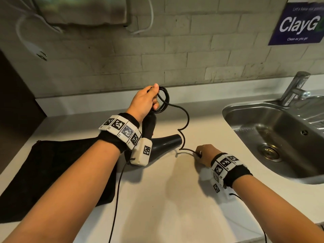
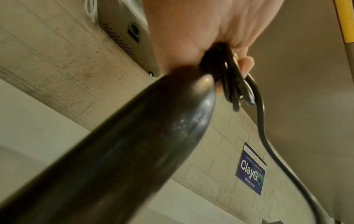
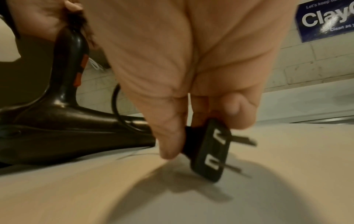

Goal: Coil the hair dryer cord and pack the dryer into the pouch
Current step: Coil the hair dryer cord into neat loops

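Note:
A black hair dryer (image 1: 164, 142) stands on the pale counter (image 1: 166, 199), nozzle pointing right, handle up. My left hand (image 1: 146, 100) grips the top of the handle (image 2: 134, 151) together with several coils of the black cord (image 1: 164, 99). The loose cord (image 1: 185, 123) snakes down to the right. My right hand (image 1: 204, 153) pinches the black plug (image 3: 208, 151) just above the counter, its two prongs pointing away. A black pouch (image 1: 57, 172) lies flat on the counter to the left, partly under my left forearm.
A steel sink (image 1: 273, 135) with a tap (image 1: 294, 88) is set in the counter at the right. A tiled wall (image 1: 175, 58) runs behind, with a blue sign (image 1: 299, 23) and a wall-mounted unit with white cables (image 1: 84, 11).

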Action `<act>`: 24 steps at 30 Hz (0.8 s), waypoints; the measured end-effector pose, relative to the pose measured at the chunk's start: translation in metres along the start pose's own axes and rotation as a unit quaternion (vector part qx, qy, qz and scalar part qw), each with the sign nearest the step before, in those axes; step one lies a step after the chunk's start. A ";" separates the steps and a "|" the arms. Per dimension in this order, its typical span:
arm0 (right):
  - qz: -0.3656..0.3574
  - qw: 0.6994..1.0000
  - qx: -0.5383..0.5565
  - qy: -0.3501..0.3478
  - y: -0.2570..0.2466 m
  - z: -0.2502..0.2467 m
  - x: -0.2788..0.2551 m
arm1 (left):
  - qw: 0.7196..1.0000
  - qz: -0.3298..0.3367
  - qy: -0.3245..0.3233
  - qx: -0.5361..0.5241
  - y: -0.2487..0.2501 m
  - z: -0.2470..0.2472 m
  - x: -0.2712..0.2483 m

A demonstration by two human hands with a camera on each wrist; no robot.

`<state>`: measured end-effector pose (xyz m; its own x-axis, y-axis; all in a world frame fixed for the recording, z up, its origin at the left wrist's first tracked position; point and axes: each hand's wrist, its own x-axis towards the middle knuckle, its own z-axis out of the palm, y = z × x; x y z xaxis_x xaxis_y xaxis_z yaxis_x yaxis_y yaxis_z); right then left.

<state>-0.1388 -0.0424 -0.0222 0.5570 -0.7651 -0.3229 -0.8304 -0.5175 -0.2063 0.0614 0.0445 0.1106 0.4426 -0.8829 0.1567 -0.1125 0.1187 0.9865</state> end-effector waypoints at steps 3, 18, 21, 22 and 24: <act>-0.010 0.994 0.072 0.078 -0.002 -0.010 -0.001 | 1.000 0.003 0.000 0.008 0.000 -0.001 0.000; -0.310 0.742 0.446 0.394 -0.072 -0.096 -0.052 | 0.997 0.024 0.035 0.061 -0.003 0.003 0.001; -0.316 0.732 0.461 0.390 -0.089 -0.094 -0.053 | 0.997 0.021 0.037 0.060 -0.002 0.003 0.000; -0.310 0.737 0.453 0.393 -0.092 -0.093 -0.051 | 0.997 0.022 0.038 0.060 -0.001 0.004 0.000; -0.297 0.750 0.443 0.391 -0.097 -0.091 -0.045 | 0.997 0.022 0.043 0.056 -0.001 0.004 0.000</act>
<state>-0.0828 0.0072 0.0965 0.3785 -0.6701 0.6385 0.0807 -0.6634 -0.7439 0.0575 0.0426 0.1090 0.5094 -0.8348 0.2089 -0.2307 0.1014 0.9677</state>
